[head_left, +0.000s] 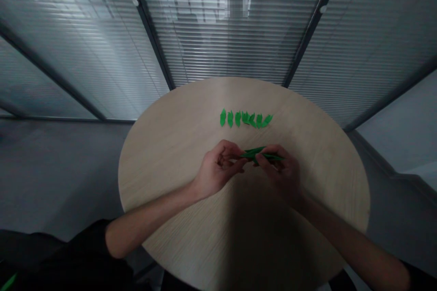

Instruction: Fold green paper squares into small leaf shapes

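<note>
Green, thin, leaf-shaped pieces are pinched in the right hand, over a round, pale wooden table. The left hand curls its fingertips at their left end; I can't tell if it grips. Small bright-green leaf shapes lie in a row beyond.

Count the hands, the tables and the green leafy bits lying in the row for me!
Hands: 2, the left hand and the right hand
Round table: 1
Green leafy pieces in the row: 7, as best I can tell, since some overlap
Total: 10, leaving out the held green bunch, too bunched to count
</note>
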Available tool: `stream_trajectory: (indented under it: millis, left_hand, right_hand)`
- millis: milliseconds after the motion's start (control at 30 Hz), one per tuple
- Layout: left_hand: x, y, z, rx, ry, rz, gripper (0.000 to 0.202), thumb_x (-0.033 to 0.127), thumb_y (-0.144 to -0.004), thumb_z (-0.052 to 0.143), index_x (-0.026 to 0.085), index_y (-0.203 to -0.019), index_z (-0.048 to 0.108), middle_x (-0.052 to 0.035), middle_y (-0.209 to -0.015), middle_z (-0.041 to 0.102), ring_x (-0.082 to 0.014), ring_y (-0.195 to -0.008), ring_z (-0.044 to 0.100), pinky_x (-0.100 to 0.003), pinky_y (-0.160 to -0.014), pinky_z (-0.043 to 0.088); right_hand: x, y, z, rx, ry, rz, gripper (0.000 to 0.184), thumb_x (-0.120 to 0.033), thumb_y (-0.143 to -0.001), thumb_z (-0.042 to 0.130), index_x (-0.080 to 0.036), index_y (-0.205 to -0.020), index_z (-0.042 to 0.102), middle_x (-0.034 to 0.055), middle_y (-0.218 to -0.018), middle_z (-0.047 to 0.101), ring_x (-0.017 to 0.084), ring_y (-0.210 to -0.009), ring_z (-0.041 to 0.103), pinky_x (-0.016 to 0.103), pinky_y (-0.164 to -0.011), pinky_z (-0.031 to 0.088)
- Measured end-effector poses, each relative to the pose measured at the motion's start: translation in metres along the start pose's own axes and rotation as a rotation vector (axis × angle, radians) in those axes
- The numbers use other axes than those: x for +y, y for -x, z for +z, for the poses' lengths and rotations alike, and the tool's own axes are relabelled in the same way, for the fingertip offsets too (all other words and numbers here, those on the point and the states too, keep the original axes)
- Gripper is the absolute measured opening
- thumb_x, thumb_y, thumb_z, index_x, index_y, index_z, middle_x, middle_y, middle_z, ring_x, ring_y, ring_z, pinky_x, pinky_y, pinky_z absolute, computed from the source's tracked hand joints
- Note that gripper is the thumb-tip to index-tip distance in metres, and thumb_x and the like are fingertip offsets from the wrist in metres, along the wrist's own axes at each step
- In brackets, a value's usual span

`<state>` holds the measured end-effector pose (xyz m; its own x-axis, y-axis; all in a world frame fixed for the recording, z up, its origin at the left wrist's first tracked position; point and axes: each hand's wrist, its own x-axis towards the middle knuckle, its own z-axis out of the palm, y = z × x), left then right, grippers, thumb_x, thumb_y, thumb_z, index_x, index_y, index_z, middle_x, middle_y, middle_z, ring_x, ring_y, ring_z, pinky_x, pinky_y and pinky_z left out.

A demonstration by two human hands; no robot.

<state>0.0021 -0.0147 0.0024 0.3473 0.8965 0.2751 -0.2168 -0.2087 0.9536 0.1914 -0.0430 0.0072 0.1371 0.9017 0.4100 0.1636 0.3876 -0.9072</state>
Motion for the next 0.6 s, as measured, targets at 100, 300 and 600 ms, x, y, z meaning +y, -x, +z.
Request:
stream_trajectory:
  millis: [100,300,600]
  left_hand:
    - [0.0012,-0.0011,0.0013,-0.007,0.013,-0.038,0.035,0.037,-0.086,0.086,0.018,-0.098,0.060,-0.0048,-0.093,0.078,-0.0166,-0.079,0.079,-0.025,-0.065,0.068]
    - [0.0001,-0.0013,0.0007,-0.023,0.020,-0.015,0.033,0.043,-0.091,0.081,0.016,-0.095,0.062,-0.0073,-0.088,0.080,-0.0183,-0.079,0.079,-0.027,-0.066,0.069]
    - [0.0008,-0.0007,0.0013,-0.020,0.058,-0.025,0.032,0.042,-0.093,0.079,0.016,-0.093,0.061,-0.0083,-0.088,0.081,-0.0173,-0.078,0.079,-0.026,-0.066,0.068]
  right_hand:
    - [0.0003,0.0002,-0.0002,0.002,0.025,0.001,0.021,-0.041,-0.090,0.079,-0.023,-0.086,0.068,0.0019,-0.074,0.076,0.018,-0.063,0.076,0.025,-0.056,0.060]
    - [0.0019,0.0008,0.0002,-0.020,0.004,-0.005,0.026,-0.046,-0.092,0.077,-0.023,-0.087,0.067,0.0038,-0.080,0.079,0.019,-0.066,0.077,0.028,-0.059,0.063]
    - [0.0047,0.0035,0.0004,0.005,0.047,-0.045,0.020,-0.040,-0.094,0.076,-0.024,-0.087,0.066,0.0021,-0.080,0.077,0.018,-0.067,0.076,0.028,-0.061,0.061]
